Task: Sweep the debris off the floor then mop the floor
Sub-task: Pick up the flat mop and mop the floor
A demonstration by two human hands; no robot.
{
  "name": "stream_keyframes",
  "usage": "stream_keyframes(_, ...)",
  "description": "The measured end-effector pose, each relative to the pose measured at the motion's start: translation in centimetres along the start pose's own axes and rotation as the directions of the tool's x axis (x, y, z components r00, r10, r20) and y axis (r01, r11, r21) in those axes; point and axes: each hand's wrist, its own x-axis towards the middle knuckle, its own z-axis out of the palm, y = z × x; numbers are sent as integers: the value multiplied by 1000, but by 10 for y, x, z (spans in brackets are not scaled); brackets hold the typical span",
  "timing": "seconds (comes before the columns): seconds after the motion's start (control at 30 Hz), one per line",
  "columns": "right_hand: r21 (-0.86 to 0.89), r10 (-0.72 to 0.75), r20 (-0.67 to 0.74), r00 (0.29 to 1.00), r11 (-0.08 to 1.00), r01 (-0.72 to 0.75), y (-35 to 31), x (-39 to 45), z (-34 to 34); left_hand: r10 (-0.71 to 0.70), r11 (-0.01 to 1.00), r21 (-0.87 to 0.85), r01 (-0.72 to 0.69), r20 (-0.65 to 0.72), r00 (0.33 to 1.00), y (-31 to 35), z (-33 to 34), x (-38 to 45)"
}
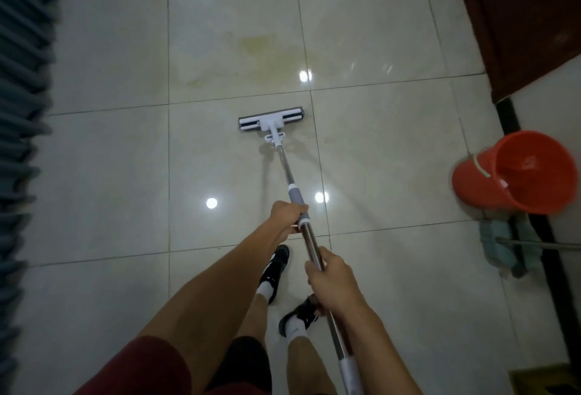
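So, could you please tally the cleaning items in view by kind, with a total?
Flat mop, held by the left hand and the right hand: 1
Orange bucket: 1
Teal broom lying on the floor beside the bucket: 1
Total: 3

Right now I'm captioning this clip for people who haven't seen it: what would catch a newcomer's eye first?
Probably the orange bucket at the right edge, the one bright colour on the pale tiled floor. Next comes the mop, its flat white head on the tiles at centre, the left hand gripping the grey collar and the right hand lower on the pole. Just beyond the head lies a yellowish stain.
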Motion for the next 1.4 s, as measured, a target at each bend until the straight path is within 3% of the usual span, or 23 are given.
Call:
stream_keyframes(0.03, 73, 18, 17, 1000, 997, -19, 0, 2, -2, 5, 1000, -6, -5, 7, 1000, 1, 1, 0)
stream_keyframes(0.23, 91, 5, -32, 999, 996, -3, -4, 17, 5, -56, 987, -137, 79, 164, 985, -15, 5, -5)
stream_keyframes(0.47, 163, -15, -22, 1000, 986, 18, -49, 51, 3, 4, 979, -202, 7, 58, 998, 29, -1, 20)
stream_keyframes(1.03, 205, -16, -42, 999, 979, 24, -300, 221, -46, 49, 989, -140, -42, 49, 998, 308, -62, 137)
stream_keyframes(1.4, 214, -7, -11, 1000, 977, 9, -433, 338, -102, 12, 994, -106, -13, -6, 1000, 478, -65, 207)
